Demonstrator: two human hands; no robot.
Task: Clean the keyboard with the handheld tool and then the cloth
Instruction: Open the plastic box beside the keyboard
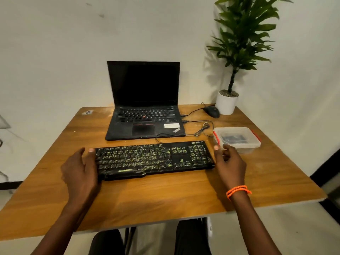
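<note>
Both hands, left (81, 170) and right (229, 164), flank the keyboard (154, 159) unclenched (setup step); next, the box (237, 137) at 2 o'clock probably needs opening.

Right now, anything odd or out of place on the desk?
Yes: the keyboard is streaked with yellow-green residue across most keys and the spacebar, and it lies slightly askew to the table edge. The left hand rests at its left end, the right hand beside its right end. Nothing looks spilled.
</note>
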